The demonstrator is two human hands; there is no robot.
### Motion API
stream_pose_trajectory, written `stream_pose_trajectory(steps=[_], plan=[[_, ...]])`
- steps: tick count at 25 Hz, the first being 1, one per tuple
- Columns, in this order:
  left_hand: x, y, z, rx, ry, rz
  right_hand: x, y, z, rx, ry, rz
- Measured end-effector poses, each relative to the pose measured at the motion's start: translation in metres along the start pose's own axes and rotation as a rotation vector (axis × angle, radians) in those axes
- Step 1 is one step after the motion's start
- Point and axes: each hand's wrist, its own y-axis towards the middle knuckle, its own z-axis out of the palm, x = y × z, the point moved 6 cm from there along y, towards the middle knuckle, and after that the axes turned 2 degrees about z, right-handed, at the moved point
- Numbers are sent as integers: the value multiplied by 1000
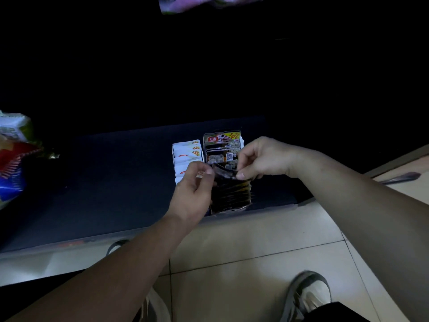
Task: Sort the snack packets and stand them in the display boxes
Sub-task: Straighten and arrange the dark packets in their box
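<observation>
One shoe (308, 291): grey, on the pale tiled floor (255, 240), nearest the viewer.
Left hand (193, 189): fingers curled, thumb and forefinger pinching the left edge of the dark packet (224, 172).
Right hand (262, 159): thumb and fingers pinching that packet's right edge.
Dark packet: held between both hands, just above the right display box (242, 143), which holds upright dark packets.
Left display box (174, 163): beside the right one, holding white packets (188, 154) upright.
Shelf (104, 182): dark, bearing both boxes.
Snack bags (11, 163): far left, well apart from the boxes.
</observation>
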Motion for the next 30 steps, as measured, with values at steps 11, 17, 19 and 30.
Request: stream_pose_trajectory(steps=[11, 17, 19, 30], plan=[[2, -12, -1, 109, 45, -18, -5, 39, 11, -136, -216, 129], [24, -15, -1, 124, 1, -29, -5, 60, 14, -179, -439, 203], [21, -14, -2, 120, 17, -6, 0, 60, 14, -212, -545, 181], [10, -7, 2, -24, 84, 8, 9, 4, 1, -14, -216, 17]])
